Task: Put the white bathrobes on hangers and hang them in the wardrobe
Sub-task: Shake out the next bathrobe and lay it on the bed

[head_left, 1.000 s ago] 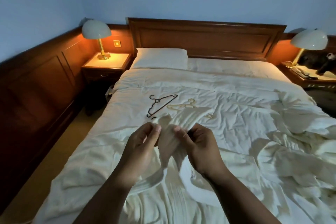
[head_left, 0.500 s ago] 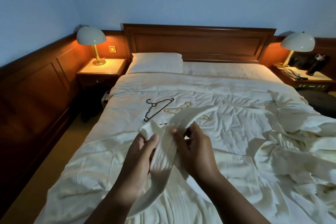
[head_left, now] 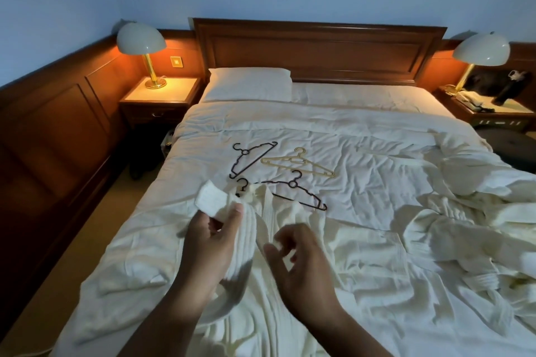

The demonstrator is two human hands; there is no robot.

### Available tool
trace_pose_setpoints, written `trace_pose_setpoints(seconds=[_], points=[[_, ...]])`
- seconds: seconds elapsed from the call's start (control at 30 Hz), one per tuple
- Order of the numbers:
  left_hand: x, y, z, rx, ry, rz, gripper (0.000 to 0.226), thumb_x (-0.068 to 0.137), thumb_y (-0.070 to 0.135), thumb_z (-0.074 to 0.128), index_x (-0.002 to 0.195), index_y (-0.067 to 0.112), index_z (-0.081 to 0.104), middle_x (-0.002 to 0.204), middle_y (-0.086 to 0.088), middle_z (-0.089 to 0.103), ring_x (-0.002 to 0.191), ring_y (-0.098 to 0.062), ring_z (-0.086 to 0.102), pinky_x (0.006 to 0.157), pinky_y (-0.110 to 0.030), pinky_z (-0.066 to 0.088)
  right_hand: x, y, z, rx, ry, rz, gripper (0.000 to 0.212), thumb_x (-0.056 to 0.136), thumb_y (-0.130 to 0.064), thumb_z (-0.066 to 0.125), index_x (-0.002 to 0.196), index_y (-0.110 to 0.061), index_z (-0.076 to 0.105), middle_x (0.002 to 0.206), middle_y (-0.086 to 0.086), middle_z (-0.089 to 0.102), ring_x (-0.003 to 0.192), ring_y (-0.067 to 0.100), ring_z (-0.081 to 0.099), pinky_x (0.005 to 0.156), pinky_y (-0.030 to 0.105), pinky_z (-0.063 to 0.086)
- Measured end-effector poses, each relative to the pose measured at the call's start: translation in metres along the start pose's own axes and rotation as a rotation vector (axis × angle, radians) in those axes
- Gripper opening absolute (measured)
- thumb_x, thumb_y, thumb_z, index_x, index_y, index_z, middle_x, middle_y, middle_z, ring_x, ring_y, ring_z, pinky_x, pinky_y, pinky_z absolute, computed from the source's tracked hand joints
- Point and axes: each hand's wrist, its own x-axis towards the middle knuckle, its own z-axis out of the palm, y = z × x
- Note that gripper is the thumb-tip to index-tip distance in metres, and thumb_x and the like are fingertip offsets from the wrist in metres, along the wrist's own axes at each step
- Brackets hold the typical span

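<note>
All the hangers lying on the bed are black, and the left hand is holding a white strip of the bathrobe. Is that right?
Not quite. The head view shows a pale yellow hanger on the bed, lying beside the black hangers, so they are not all black. The rest is right: the left hand is holding a white strip of the bathrobe.

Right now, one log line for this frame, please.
left hand: grips bathrobe | right hand: grip unclear, blurred | hangers: loose on bed | bathrobe: not hung
</note>
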Motion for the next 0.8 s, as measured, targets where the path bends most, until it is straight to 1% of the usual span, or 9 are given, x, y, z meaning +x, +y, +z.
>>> trace_pose_setpoints(seconds=[0.07,0.17,0.27,0.4,0.47,0.53,0.63,0.7,0.8], points=[[-0.002,0.003,0.000,-0.033,0.030,-0.017,0.028,0.088,0.045,0.067,0.093,0.017,0.069,0.074,0.003,0.073,0.070,-0.012,0.072,0.061,-0.029,0.051,-0.018,0.005,0.007,-0.006,-0.326,0.059,0.010,0.092,-0.033,0.061,0.086,-0.026,0.061,0.081,-0.008,0.060,0.077,0.010,0.060,0.071,0.025,0.050],[-0.006,0.008,0.002,-0.047,-0.005,-0.041,0.029,0.090,0.039,0.068,0.081,0.011,0.069,0.062,0.002,0.070,0.058,-0.009,0.068,0.053,-0.022,0.046,-0.037,0.018,0.019,-0.131,-0.608,0.229,0.037,0.096,-0.044,0.050,0.132,-0.040,0.055,0.110,-0.018,0.064,0.090,0.002,0.063,0.089,0.027,0.052],[-0.009,0.005,0.004,-0.051,-0.023,-0.071,0.033,0.091,0.036,0.068,0.069,0.011,0.065,0.051,0.005,0.063,0.050,-0.007,0.062,0.051,-0.024,0.043,-0.035,0.021,0.021,-0.168,-0.518,0.338,0.064,0.099,-0.049,0.048,0.156,-0.035,0.021,0.143,-0.014,0.047,0.107,-0.002,0.059,0.094,0.018,0.041],[-0.009,-0.007,0.002,-0.066,-0.025,-0.133,0.035,0.089,0.038,0.070,0.074,0.006,0.071,0.069,-0.015,0.070,0.067,-0.026,0.069,0.064,-0.036,0.050,-0.018,0.021,0.007,-0.206,-0.209,0.240,0.062,0.096,-0.048,0.057,0.149,-0.030,0.032,0.151,-0.013,0.038,0.130,0.001,0.044,0.107,0.019,0.034],[-0.012,-0.008,0.002,-0.061,-0.097,-0.236,0.033,0.088,0.038,0.071,0.079,0.007,0.072,0.076,-0.016,0.073,0.072,-0.029,0.072,0.067,-0.037,0.052,-0.010,0.024,0.001,-0.167,-0.140,0.083,0.073,0.094,-0.048,0.060,0.153,-0.035,0.019,0.156,-0.026,0.015,0.145,-0.006,0.017,0.115,0.013,0.016],[-0.017,-0.008,0.004,-0.048,-0.239,-0.344,0.033,0.087,0.040,0.072,0.083,0.007,0.075,0.082,-0.017,0.074,0.079,-0.032,0.074,0.074,-0.042,0.055,-0.001,0.031,-0.002,-0.159,-0.170,-0.010,0.078,0.092,-0.055,0.056,0.155,-0.035,0.013,0.158,-0.027,0.014,0.147,-0.010,0.011,0.118,0.012,0.014],[-0.022,-0.009,0.006,-0.099,-0.347,-0.416,0.029,0.087,0.037,0.071,0.087,0.008,0.078,0.090,-0.018,0.075,0.088,-0.034,0.074,0.091,-0.050,0.053,0.010,0.040,-0.002,-0.238,-0.376,0.094,0.036,0.092,-0.041,0.059,0.127,-0.050,0.056,0.114,-0.033,0.061,0.104,-0.011,0.058,0.093,0.022,0.051],[-0.020,-0.012,0.005,-0.175,-0.331,-0.449,0.031,0.084,0.035,0.072,0.089,0.005,0.077,0.095,-0.022,0.074,0.092,-0.036,0.073,0.095,-0.052,0.051,0.010,0.044,-0.002,-0.064,-0.477,0.191,0.014,0.091,-0.030,0.054,0.094,-0.032,0.068,0.083,-0.008,0.070,0.077,0.010,0.067,0.075,0.046,0.057],[-0.014,-0.017,0.003,-0.281,-0.267,-0.480,0.037,0.080,0.032,0.072,0.093,-0.003,0.074,0.097,-0.028,0.072,0.085,-0.038,0.073,0.081,-0.047,0.057,0.000,0.039,-0.013,0.394,-0.563,0.395,0.028,0.093,-0.015,0.053,0.093,0.009,0.067,0.090,0.022,0.071,0.088,0.039,0.068,0.077,0.051,0.050]])
